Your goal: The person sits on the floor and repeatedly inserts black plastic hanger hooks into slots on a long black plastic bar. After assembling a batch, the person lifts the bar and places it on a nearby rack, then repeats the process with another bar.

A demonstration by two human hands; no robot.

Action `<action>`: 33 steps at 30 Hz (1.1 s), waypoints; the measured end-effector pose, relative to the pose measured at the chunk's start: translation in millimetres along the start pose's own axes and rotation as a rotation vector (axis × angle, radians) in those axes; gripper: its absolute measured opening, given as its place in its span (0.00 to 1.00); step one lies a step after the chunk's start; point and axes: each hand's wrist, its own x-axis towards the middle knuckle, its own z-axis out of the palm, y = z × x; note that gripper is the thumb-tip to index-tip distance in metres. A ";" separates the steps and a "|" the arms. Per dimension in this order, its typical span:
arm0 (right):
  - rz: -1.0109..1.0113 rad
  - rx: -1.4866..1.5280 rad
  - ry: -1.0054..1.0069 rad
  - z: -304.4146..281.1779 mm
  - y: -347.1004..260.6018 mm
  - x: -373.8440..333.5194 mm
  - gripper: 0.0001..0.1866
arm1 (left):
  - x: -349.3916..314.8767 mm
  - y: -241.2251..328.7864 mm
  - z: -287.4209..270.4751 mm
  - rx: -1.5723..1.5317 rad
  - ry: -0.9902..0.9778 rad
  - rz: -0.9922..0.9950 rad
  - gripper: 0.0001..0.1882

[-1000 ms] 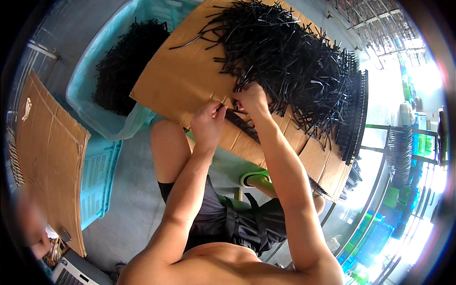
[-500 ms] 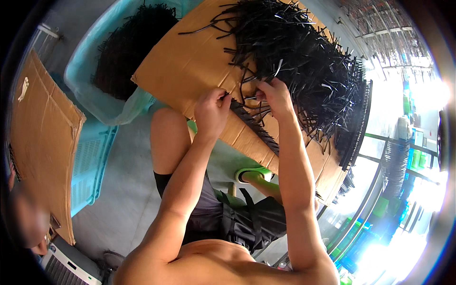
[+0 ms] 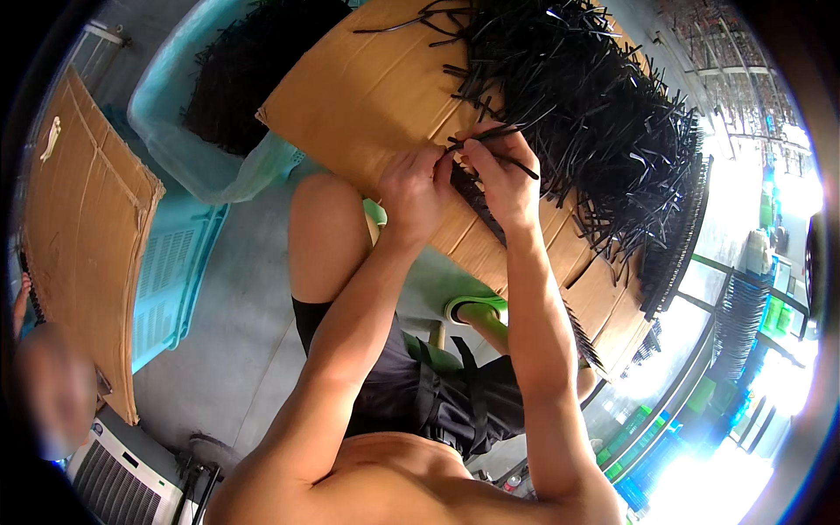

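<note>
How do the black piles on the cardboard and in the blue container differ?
The cardboard pile lies on a cardboard sheet, while the container pile sits inside the blue container. The cardboard pile shows glossy, separate strips; the container pile looks duller, its pieces harder to tell apart. The cardboard pile fills more of the view than the container pile. Both are black.

Note toothed strip point(image 3: 474, 196), partly hidden behind right forearm point(image 3: 544, 302) along near edge of cardboard point(image 3: 350, 96); black pile point(image 3: 586, 105), cut off above at far edge; co-worker's head point(image 3: 54, 385), blurred.
</note>
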 end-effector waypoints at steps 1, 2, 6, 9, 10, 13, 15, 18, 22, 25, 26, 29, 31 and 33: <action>0.002 0.063 -0.013 -0.8 1.1 0.8 0.08 | 1.4 1.2 0.9 0.015 -0.002 0.015 0.05; 0.002 0.053 -0.023 -2.0 1.2 0.1 0.08 | 1.4 0.8 1.9 0.001 -0.001 0.012 0.05; -0.003 0.050 -0.055 -2.5 3.3 -1.3 0.07 | 1.1 -0.5 1.8 -0.025 -0.007 -0.001 0.05; -0.030 0.035 -0.055 -3.1 5.3 -0.6 0.07 | 2.2 0.7 1.3 -0.012 -0.018 0.012 0.05; -0.042 0.022 -0.055 -3.7 4.8 -0.1 0.06 | 2.6 1.4 1.5 -0.006 -0.019 0.018 0.05; -0.098 -0.131 -0.089 -4.7 4.6 0.9 0.06 | 1.8 -4.2 4.4 -0.038 0.029 0.092 0.04; -0.167 -0.261 -0.163 -5.1 0.5 3.5 0.07 | -1.1 -10.4 6.3 -0.040 -0.005 0.034 0.04; -0.149 -0.239 -0.232 -11.8 -0.6 5.9 0.07 | 0.6 -5.1 3.6 -0.011 -0.013 0.044 0.05; -0.140 -0.092 -0.195 -10.6 10.2 3.7 0.07 | 3.7 1.0 -3.0 0.028 0.001 0.117 0.05; -0.184 -0.114 -0.196 -7.0 4.8 3.1 0.07 | 2.7 -0.4 -1.2 0.029 -0.017 0.088 0.05; -0.196 -0.129 -0.197 -5.8 3.2 2.8 0.07 | 2.1 -2.0 -0.3 0.026 -0.017 0.081 0.05; -0.347 -0.485 -0.184 -5.1 4.7 4.6 0.08 | 1.9 -1.9 1.3 0.024 -0.009 0.062 0.05; -0.403 -0.662 -0.145 -1.5 0.8 6.6 0.08 | 3.3 2.7 1.6 0.031 0.008 0.053 0.05; -0.223 -0.514 -0.089 -1.8 -3.7 -0.1 0.08 | 1.3 7.9 -1.1 0.037 0.039 0.029 0.05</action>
